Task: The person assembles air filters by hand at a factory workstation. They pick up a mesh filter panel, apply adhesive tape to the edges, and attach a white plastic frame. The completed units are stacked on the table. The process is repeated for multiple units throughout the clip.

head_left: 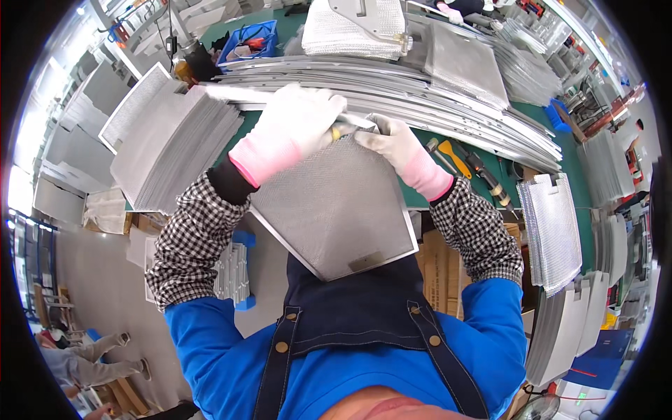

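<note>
I hold a rectangular metal mesh filter panel [336, 210] tilted against my apron, its far edge at the green bench [560, 168]. My left hand [294, 126], in a white glove with a pink cuff, is closed around a tool with a yellowish handle [343, 131] at the panel's top edge. My right hand [395, 143], gloved the same way, grips the panel's upper corner beside it. Long silver metal frame strips [420, 91] lie across the bench just beyond both hands.
A tall stack of mesh panels [168, 147] stands at left, more stacks [553, 231] at right. Hand tools with orange and dark handles [469, 164] lie on the bench. A blue crate [248, 42] sits far back. Another person's legs [91, 357] show at lower left.
</note>
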`<act>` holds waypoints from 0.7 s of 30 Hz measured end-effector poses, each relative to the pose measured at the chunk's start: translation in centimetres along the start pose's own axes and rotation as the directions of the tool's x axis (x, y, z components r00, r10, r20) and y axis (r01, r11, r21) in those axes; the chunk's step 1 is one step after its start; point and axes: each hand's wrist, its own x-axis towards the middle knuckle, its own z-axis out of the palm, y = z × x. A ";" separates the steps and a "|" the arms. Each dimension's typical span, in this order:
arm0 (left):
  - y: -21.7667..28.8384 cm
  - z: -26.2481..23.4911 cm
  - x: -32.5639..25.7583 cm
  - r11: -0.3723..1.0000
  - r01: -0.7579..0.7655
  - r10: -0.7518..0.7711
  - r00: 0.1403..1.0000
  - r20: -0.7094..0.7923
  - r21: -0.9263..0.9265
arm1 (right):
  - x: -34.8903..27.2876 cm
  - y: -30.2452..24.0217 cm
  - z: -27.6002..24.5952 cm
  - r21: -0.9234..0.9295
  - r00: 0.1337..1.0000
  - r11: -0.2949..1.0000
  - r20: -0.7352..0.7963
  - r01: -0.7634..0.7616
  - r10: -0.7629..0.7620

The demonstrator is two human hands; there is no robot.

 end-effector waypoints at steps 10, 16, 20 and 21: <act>0.4 4.0 -1.5 0.788 0.142 0.064 0.949 0.310 -0.598 | -1.0 -1.3 -5.4 -0.482 0.950 0.864 0.312 0.149 0.010; -0.7 4.1 -1.9 0.800 0.085 0.120 0.947 0.298 -0.594 | -4.0 0.1 -12.2 -0.692 0.903 0.721 0.333 0.036 0.274; 0.9 4.7 0.9 0.789 0.002 0.213 0.937 0.276 -0.615 | -3.8 -0.7 -9.1 -0.625 0.915 0.731 0.404 0.274 0.002; 0.9 4.5 1.0 0.788 -0.010 0.222 0.938 0.268 -0.616 | -3.3 -0.8 -7.3 -0.618 0.927 0.742 0.375 0.259 -0.011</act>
